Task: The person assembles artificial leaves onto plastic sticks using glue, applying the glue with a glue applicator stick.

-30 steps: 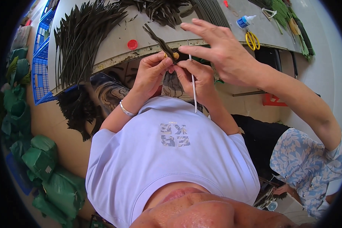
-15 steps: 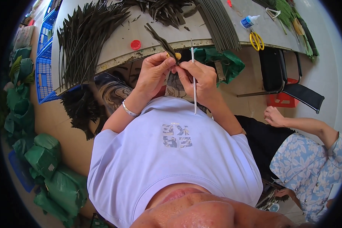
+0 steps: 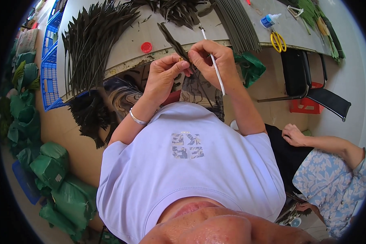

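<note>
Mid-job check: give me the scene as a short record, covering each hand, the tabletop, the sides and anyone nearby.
Left hand: pinching a dark leaf near its base
Right hand: fingertips at the same leaf, with a white stick held in the grip
Table: dark leaves, dark stems, red cap, yellow scissors, blue-and-white bottle
Left side: blue crates, green bags
Right side: black chair
Nearby: co-worker's hand, away from the leaf
</note>
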Motion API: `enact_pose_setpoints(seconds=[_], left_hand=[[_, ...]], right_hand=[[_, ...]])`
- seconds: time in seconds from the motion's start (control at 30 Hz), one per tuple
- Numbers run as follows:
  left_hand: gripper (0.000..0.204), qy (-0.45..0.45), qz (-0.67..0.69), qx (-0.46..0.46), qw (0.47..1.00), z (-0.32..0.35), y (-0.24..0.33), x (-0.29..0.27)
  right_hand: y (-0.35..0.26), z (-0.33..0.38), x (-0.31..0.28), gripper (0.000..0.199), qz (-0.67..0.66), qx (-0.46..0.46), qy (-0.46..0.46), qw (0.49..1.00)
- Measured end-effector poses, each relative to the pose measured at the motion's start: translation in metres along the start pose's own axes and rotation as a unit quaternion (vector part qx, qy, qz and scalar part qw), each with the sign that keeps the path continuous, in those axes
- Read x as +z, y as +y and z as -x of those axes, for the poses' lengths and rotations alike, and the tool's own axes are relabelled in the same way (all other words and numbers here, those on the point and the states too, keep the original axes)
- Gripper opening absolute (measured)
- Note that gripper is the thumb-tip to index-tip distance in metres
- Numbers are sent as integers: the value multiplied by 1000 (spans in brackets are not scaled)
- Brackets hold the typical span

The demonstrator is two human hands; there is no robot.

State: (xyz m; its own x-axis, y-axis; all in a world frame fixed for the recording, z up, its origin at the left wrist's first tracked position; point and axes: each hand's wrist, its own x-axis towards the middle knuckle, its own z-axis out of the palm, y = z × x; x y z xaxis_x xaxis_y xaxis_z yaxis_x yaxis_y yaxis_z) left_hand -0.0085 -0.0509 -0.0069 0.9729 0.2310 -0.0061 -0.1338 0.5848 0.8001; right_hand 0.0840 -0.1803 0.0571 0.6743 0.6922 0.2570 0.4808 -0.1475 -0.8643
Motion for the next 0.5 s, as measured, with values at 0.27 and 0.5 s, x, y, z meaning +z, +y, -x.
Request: enact_pose_setpoints(seconds=[0.27,0.5], left_hand=[[10,-2,44,-30,999,8,5,-4],[10,-7,29,-10,1000,11,7,-5]], right_hand=[[-1,-2,0,12,-24,8,-1,1000],[0,-6,1,10,-80,20,-69,994]])
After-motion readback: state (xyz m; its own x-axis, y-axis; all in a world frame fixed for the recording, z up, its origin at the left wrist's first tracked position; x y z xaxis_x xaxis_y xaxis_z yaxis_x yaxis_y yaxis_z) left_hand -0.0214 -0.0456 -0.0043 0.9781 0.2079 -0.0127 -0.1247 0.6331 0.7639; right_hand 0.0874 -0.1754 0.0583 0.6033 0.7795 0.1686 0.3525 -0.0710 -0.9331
